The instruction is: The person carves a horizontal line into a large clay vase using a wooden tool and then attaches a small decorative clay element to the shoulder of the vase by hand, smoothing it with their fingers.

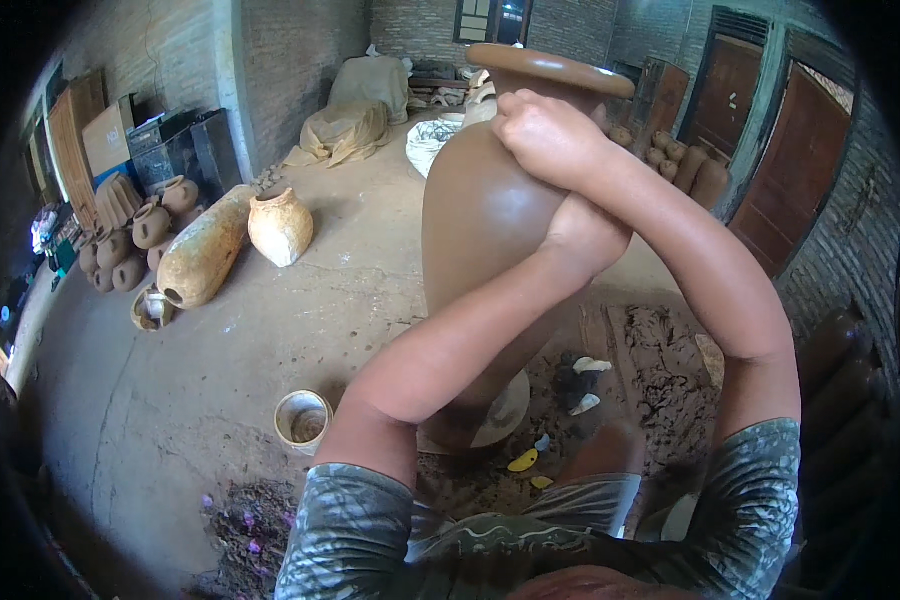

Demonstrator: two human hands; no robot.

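A tall brown clay vase (475,220) with a wide flat rim (550,68) stands upright in front of me on a round base (505,415). Its surface is smooth and has a wet-looking sheen. High on the vase, just below the rim, my right hand (545,135) lies against the neck and shoulder with its fingers curled in; whatever they may hold is hidden. Lower down, my left hand (592,235) reaches round the vase's right side, under my right forearm. Its fingers are out of sight, so their pose is unclear. My forearms cross in front of the vase.
Left of the base stands a small pail (303,420). Wet clay (660,370) covers the floor at right, with yellow scraps (523,460) nearer me. Farther left are a long clay jar (205,250), a pale pot (281,228) and several brown pots (152,226). Covered heaps (345,130) stand behind.
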